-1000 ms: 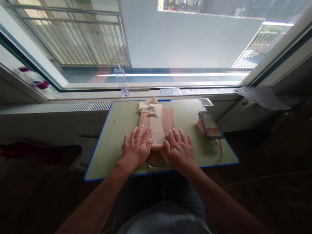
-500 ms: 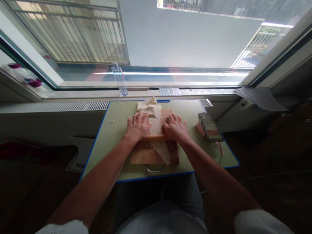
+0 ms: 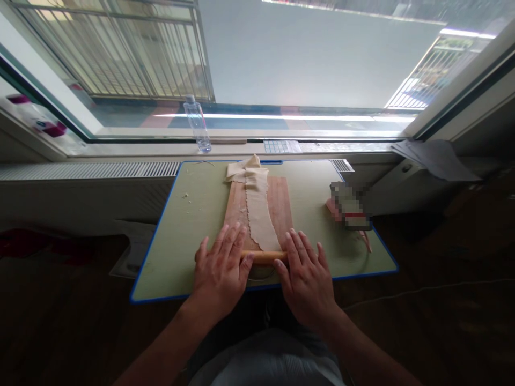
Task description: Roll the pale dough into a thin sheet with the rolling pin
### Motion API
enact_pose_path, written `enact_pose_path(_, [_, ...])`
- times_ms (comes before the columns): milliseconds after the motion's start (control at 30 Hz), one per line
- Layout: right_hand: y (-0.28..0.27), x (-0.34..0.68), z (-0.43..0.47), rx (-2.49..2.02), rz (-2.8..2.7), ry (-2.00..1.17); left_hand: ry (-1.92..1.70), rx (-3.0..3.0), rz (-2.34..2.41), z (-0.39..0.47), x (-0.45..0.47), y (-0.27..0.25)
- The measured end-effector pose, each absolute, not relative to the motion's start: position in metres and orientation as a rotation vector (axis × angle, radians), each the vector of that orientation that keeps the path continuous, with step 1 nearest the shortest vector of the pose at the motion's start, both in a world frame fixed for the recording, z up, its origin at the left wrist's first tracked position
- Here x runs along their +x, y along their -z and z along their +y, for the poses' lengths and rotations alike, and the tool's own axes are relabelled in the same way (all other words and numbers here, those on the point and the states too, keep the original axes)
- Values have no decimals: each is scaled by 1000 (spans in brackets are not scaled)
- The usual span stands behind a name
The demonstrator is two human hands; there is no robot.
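A long thin sheet of dough (image 3: 261, 217) runs lengthwise over a wooden board (image 3: 280, 201), its far end folded in a loose heap. Across its near end lies a wooden rolling pin (image 3: 264, 258). My left hand (image 3: 221, 265) rests on the left part of the pin, palm down, fingers stretched forward. On the right part lies my right hand (image 3: 304, 273), also flat with extended fingers. Both thumbs point inward along the pin. The pin's ends are mostly covered by the hands.
The board lies on a green mat or tabletop with a blue edge (image 3: 161, 236). A blurred-out object (image 3: 349, 206) sits at its right side. Dough crumbs (image 3: 185, 196) dot the left. A clear bottle (image 3: 197, 126) and papers (image 3: 434, 158) are on the windowsill.
Both hands and the rolling pin have come toward me, from mid-board to the near edge. More of the dough strip and board now shows in front of them.
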State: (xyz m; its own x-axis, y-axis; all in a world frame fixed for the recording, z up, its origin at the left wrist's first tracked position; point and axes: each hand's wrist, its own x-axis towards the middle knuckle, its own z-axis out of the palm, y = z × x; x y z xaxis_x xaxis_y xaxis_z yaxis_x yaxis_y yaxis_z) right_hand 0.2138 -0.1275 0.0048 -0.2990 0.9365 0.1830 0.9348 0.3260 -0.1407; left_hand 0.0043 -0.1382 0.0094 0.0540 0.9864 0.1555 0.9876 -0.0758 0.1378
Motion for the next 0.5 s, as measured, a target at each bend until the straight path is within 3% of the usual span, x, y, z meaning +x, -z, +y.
enact_pose_path(500, [-29, 179, 53, -1997, -2218, -236, 356, -2168, -2245, 34, -11, -22])
